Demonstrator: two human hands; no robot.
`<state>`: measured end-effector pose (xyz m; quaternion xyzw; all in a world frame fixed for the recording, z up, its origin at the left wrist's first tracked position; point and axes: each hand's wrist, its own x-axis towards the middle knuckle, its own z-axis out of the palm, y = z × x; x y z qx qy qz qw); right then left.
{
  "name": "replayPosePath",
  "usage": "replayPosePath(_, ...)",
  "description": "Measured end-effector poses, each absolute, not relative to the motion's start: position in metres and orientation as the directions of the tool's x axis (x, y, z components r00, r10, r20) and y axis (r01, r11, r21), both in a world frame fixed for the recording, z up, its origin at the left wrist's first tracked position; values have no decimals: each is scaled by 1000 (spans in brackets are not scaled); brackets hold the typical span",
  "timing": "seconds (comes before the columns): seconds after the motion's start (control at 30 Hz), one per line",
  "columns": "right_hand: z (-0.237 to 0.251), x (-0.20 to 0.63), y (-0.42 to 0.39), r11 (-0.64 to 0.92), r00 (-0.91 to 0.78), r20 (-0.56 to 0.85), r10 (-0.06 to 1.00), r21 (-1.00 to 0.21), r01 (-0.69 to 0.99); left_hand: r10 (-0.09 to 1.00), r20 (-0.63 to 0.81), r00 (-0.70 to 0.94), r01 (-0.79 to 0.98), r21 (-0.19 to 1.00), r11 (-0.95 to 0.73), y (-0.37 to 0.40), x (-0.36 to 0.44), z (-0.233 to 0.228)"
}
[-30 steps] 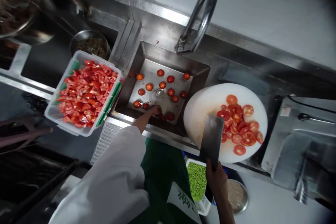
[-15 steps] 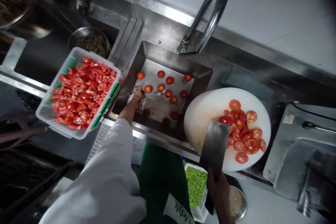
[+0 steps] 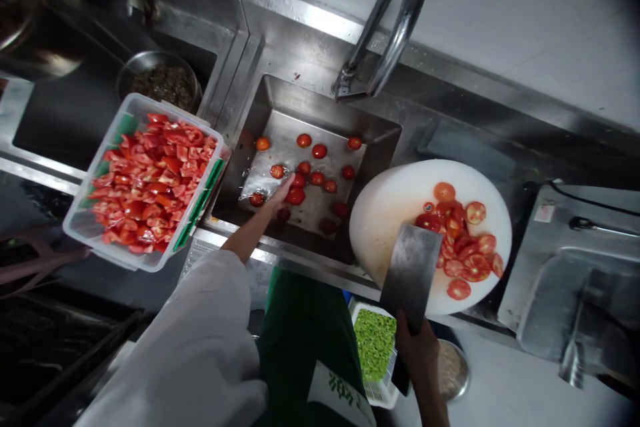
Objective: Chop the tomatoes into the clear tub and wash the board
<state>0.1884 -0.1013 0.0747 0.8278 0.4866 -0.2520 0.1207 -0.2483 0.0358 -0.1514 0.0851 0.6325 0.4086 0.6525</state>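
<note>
I could read no text; the green characters (image 3: 342,387) on the white patch (image 3: 320,395) of the apron (image 3: 306,333) were illegible to me.

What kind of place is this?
Probably a commercial kitchen's prep area: a steel sink holding whole tomatoes, a plastic tub full of cut tomatoes, and a cleaver at a round white cutting board.

Dull metal cleaver (image 3: 410,273), glossy tomatoes (image 3: 295,196), smooth metal sink (image 3: 333,161), matt white board (image 3: 380,220), shiny metal faucet (image 3: 400,33)
</note>
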Motion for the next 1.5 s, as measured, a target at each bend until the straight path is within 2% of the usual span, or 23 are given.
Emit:
replayPosePath(0.07,73,189,-102,-527,407,-546,732,-76,847,675,-736,40,-625,508,592,45,-239,-125)
replayPosePath(0.13,71,190,-102,-512,380,-550,744,-103,853,727,-671,146,-695,453,558,56,-232,-96)
replayPosePath(0.27,67,188,-101,-463,325,-536,779,-141,875,774,-586,240,-733,413,541,75,-218,-48)
replayPosePath(0.37,71,185,-100,-450,302,-535,789,-168,877,776,-570,268,-704,434,562,87,-200,-27)
replayPosePath(0.43,79,185,-101,-441,295,-528,796,-173,880,781,-591,202,-661,507,554,97,-181,-18)
replayPosePath(0.5,88,187,-105,-435,295,-524,799,-165,885,829,-557,53,-570,665,483,110,-155,-12)
replayPosePath(0.57,96,190,-110,-442,304,-530,791,-153,884,916,-392,-82,-374,864,336,127,-123,-5)
replayPosePath(0.6,98,192,-113,-452,314,-535,784,-146,880,956,-277,-96,-237,939,248,136,-105,-2)
replayPosePath(0.67,100,193,-119,-471,327,-549,769,-142,871,996,-83,-23,52,995,85,154,-71,4)
replayPosePath(0.77,95,193,-124,-470,308,-561,769,-168,867,987,6,158,382,922,-67,179,-27,10)
replayPosePath(0.83,90,193,-126,-462,290,-562,775,-189,866,968,7,250,490,862,-133,192,-9,13)
replayPosePath(0.97,82,193,-128,-464,265,-578,771,-225,857,930,8,368,451,873,-186,216,-1,15)
replayPosePath(1.13,76,196,-128,-496,270,-593,758,-256,830,963,136,234,460,857,-233,247,-17,8)
replayPosePath(1.3,76,198,-128,-504,252,-608,753,-286,815,869,140,475,511,760,-402,249,-32,3)
replayPosePath(1.5,79,199,-124,-512,255,-625,738,-272,815,802,88,591,590,631,-504,192,-41,11)
